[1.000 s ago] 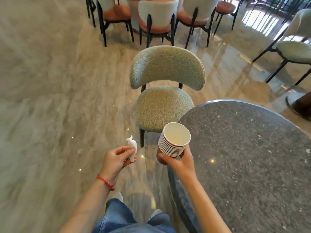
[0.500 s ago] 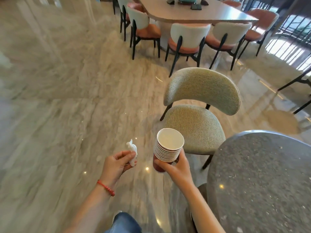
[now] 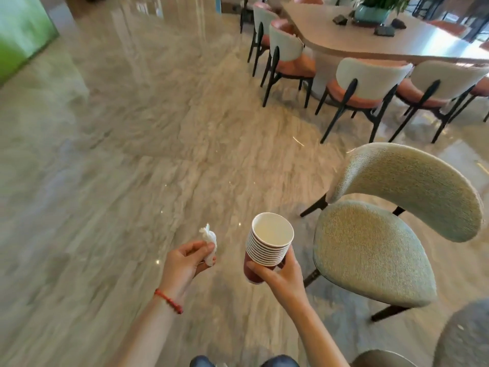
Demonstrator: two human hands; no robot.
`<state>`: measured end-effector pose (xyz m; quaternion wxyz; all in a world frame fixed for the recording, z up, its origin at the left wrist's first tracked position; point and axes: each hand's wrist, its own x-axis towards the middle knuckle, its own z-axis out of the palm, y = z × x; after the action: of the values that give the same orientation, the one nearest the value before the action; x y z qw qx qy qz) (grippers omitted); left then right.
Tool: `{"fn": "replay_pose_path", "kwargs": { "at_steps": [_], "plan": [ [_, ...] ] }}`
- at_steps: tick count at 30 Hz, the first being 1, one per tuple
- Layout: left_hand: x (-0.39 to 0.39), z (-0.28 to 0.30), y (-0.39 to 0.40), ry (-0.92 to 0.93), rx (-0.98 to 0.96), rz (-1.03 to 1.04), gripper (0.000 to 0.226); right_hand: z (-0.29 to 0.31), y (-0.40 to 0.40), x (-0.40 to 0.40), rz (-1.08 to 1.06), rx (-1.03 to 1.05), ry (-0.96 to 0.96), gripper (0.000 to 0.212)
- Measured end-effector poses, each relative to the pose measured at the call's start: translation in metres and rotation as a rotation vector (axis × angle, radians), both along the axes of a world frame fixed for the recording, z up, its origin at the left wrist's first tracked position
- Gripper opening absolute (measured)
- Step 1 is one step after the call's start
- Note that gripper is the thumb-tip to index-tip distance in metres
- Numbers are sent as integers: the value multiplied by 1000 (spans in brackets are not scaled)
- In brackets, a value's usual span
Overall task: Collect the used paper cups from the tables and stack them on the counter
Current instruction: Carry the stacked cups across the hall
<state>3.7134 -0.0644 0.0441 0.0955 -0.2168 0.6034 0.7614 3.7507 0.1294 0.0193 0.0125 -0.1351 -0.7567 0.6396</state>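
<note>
Cups, white paper ones with dark red sides, are sitting one inside another in a tall stack. The right hand is wrapping its fingers and thumb around the low end of the stack and tipping the open top a little away, probably so the cups are staying snug together while the person is walking. The left hand is pinching a small crumpled white tissue between thumb and fingers, most likely trash being carried along in the free hand. A thin red string bracelet is circling the left wrist.

Both hands are hanging over the shiny pale marble floor. A round-backed green fabric chair is standing to the right, near the cups. Far off, on the right, a long tan table is waiting with white and orange chairs around it. No counter is showing, so the stacking job looks not done yet.

Compared with a moment ago, the view is turning left: the green chair is sliding right, the speckled grey round table is nearly out of sight at the near right corner, and more of the long table is showing.
</note>
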Motion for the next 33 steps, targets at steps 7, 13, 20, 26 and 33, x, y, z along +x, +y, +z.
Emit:
{"fn": "replay_pose_path", "kwargs": {
  "at_steps": [7, 13, 20, 26, 33],
  "plan": [
    [-63, -8, 7, -26, -22, 32, 5, -3, 8, -74, 48, 15, 12, 57],
    [-158, -13, 41, -2, -43, 52, 9, -6, 40, -179, 85, -6, 28, 53],
    [-257, -4, 79, 17, -37, 49, 9, 3, 80, -292, 126, -23, 21, 53],
    [-334, -33, 87, -3, -54, 71, 8, -34, 87, -375, 128, -46, -20, 54],
    [-461, -40, 71, 24, -62, 103, 11, -40, 65, -505, 172, -24, -46, 56]
  ]
}}
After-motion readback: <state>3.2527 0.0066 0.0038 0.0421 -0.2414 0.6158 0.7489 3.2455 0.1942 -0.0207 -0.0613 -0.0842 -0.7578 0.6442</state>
